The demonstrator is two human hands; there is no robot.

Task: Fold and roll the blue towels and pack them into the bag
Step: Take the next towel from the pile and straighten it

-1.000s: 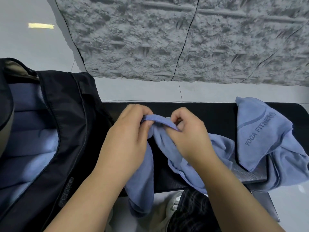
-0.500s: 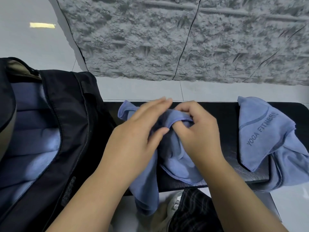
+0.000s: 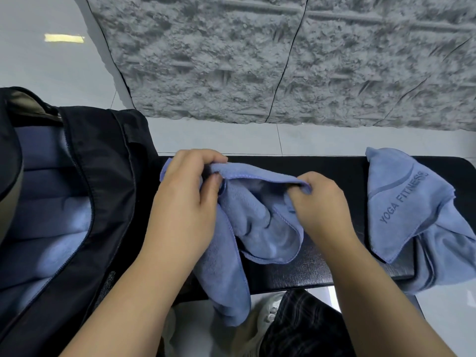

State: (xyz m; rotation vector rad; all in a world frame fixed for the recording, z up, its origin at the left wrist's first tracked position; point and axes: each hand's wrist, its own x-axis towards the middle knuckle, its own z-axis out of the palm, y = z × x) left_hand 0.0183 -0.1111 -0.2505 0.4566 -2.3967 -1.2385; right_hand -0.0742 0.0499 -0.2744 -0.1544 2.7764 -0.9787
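Observation:
A crumpled blue towel (image 3: 260,228) lies on the black bench (image 3: 309,269) in front of me, one end hanging over the near edge. My left hand (image 3: 190,202) pinches its upper hem at the left. My right hand (image 3: 322,202) pinches the same hem further right, and the hem runs stretched between them. A second blue towel (image 3: 401,202), printed YOGA FITNESS, lies heaped at the bench's right end. The open black bag (image 3: 103,202) stands at the left with several rolled blue towels (image 3: 51,228) inside.
A rough grey mat (image 3: 283,60) covers the pale tiled floor beyond the bench. Below the bench edge I see a light shoe (image 3: 268,310) and a dark plaid trouser leg (image 3: 304,328).
My hands have moved apart along the towel's hem, the left going left and the right going right. The bunched hem is now pulled out straight between them.

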